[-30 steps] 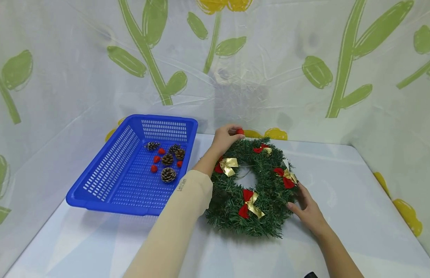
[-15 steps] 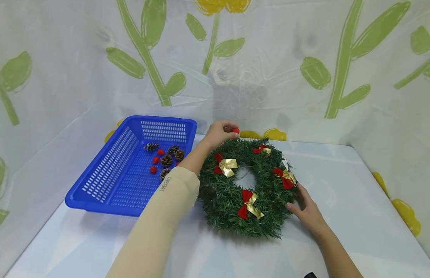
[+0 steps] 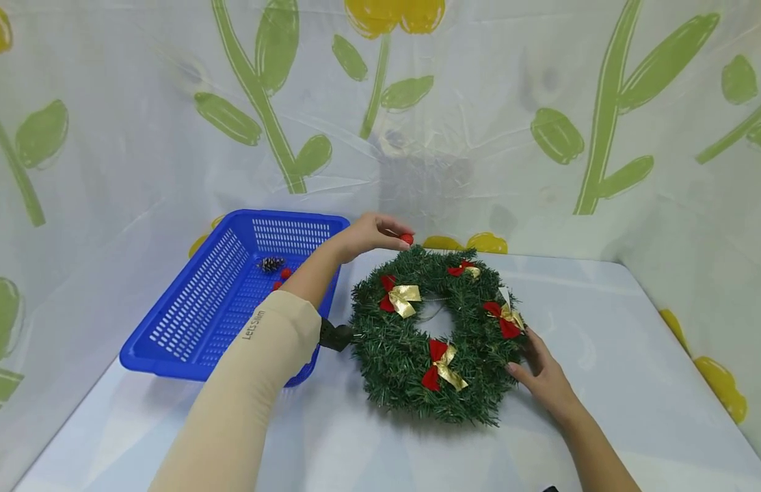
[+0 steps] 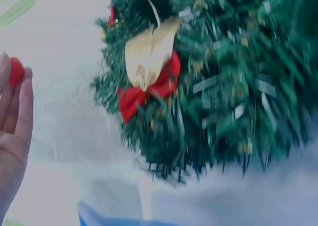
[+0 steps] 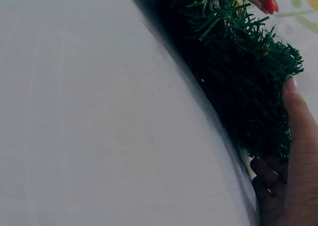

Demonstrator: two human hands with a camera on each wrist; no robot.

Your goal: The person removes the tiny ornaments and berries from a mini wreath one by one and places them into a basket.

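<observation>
My left hand (image 3: 366, 237) pinches a small red ball (image 3: 407, 239) between thumb and fingertips, just above the back left of a green artificial Christmas wreath (image 3: 389, 352). In the left wrist view the ball (image 4: 16, 71) sits apart from the greenery. Lying flat on the table, the wreath carries several red-and-gold bows, among them a left bow (image 3: 401, 299) and a front bow (image 3: 442, 367). My right hand (image 3: 548, 379) grips its right edge. The right wrist view has the thumb (image 5: 298, 109) against the needles and the other fingers partly hidden below.
A blue plastic basket (image 3: 171, 345) stands left of the wreath, partly covered by my left forearm. Inside show a pine cone (image 3: 271, 264) and a red ball (image 3: 286, 273); others are hidden. A black wrist device (image 3: 336, 335) hangs under the left sleeve. Patterned sheeting (image 3: 460, 137) encloses the table.
My left hand has moved leftward with the red ball, away from the top of the wreath, and the forearm now covers more of the basket. The right hand and the wreath stay put.
</observation>
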